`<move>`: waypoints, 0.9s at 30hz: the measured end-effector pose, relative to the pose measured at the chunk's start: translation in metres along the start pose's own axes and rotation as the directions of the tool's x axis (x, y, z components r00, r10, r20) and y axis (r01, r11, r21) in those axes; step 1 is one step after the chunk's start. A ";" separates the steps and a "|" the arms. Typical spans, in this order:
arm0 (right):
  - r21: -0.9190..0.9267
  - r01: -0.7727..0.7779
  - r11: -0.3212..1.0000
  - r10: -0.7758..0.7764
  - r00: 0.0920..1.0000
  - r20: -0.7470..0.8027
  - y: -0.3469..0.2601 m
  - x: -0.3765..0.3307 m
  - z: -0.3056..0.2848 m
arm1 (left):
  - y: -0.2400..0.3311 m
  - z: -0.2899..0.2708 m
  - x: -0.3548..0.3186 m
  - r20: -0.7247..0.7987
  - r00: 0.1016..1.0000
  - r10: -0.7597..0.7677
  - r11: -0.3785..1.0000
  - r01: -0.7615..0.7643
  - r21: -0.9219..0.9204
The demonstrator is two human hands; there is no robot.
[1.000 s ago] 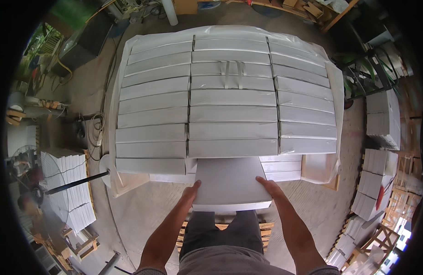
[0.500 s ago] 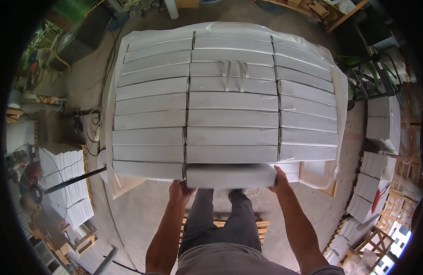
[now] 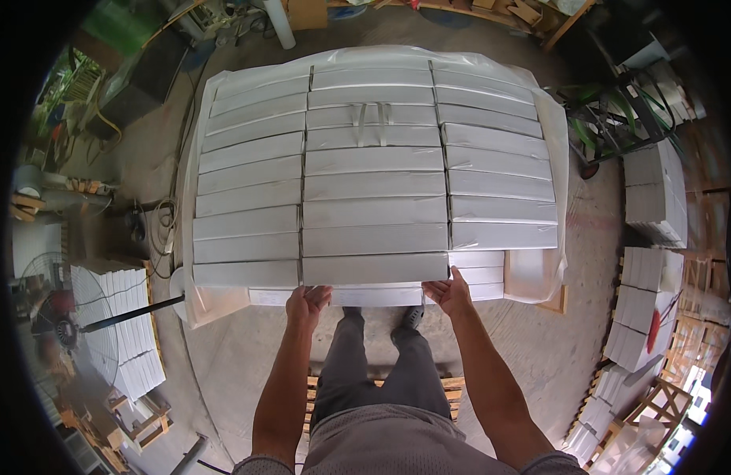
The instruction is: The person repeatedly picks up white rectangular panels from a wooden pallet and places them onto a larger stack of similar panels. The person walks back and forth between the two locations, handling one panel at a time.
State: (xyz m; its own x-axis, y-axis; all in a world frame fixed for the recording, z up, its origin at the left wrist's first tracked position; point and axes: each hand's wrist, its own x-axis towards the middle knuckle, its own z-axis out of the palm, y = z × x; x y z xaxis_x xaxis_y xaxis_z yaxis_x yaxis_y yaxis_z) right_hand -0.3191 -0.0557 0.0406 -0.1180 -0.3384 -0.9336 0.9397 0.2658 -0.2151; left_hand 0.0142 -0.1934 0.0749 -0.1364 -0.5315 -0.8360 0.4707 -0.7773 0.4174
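Note:
A wide stack of long white cardboard boxes point(image 3: 373, 188) lies before me in three columns, with clear plastic film point(image 3: 561, 166) round its sides. The nearest white box point(image 3: 375, 267) of the middle column lies level with the row behind it. Against its near lower edge, toward the left end, is my left hand point(image 3: 308, 304), with the fingers extended and pointing inward. My right hand point(image 3: 448, 294) is at the right end, its thumb up by the box corner and its fingers spread. Neither hand is wrapped round the box. Below, a lower layer of boxes point(image 3: 377, 297) shows.
A standing fan point(image 3: 68, 324) is at the left, its dark pole reaching toward the stack. Other stacks of white boxes stand left point(image 3: 132, 340) and right point(image 3: 641, 305). A wooden pallet point(image 3: 452, 389) lies beneath my legs. A black metal frame point(image 3: 618, 123) stands at the far right.
The middle near box, earlier held at both ends and jutting toward me, now sits against its row. My hands have moved inward to its near edge. The whole view has shifted.

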 end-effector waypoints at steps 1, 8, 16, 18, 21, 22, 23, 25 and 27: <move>-0.045 0.036 0.998 -0.039 0.997 -0.063 0.004 -0.003 -0.004 | -0.001 -0.001 -0.003 -0.038 0.999 -0.009 0.999 0.011 0.042; -0.401 0.064 0.914 -0.079 0.997 -0.020 0.057 -0.033 -0.095 | -0.039 -0.023 -0.026 -0.108 0.988 -0.110 0.932 0.140 0.335; -0.550 -0.118 0.827 -0.038 0.964 -0.264 0.116 -0.067 -0.250 | -0.075 -0.023 -0.061 -0.021 0.999 -0.024 0.728 0.032 0.684; -0.530 -0.122 0.839 -0.028 0.964 -0.266 0.122 -0.077 -0.277 | -0.070 0.008 -0.072 0.139 0.938 0.316 0.440 -0.275 0.855; -0.489 -0.098 0.867 -0.050 0.958 -0.281 0.126 -0.085 -0.300 | -0.057 0.067 -0.091 0.562 0.522 0.642 -0.238 -0.561 0.793; -0.466 -0.100 0.879 -0.050 0.953 -0.298 0.125 -0.089 -0.302 | -0.049 0.092 -0.100 0.622 0.414 0.664 -0.375 -0.535 0.757; -0.448 -0.105 0.888 -0.046 0.948 -0.314 0.126 -0.096 -0.301 | -0.041 0.105 -0.095 0.664 0.373 0.648 -0.436 -0.532 0.725; -0.415 -0.062 0.908 -0.072 0.951 -0.300 0.131 -0.097 -0.307 | -0.029 0.123 -0.075 0.717 0.329 0.614 -0.549 -0.475 0.688; -0.400 -0.040 0.916 -0.079 0.958 -0.277 0.131 -0.095 -0.303 | -0.023 0.124 -0.046 0.732 0.324 0.600 -0.650 -0.335 0.682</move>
State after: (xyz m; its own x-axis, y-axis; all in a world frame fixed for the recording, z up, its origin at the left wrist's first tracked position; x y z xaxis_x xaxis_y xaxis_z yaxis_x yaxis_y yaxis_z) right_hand -0.2818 0.2850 0.0147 -0.2761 -0.0950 -0.9564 0.7368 0.6180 -0.2741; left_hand -0.0986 -0.1930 0.1479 -0.3995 -0.8847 0.2403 -0.8545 0.4543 0.2517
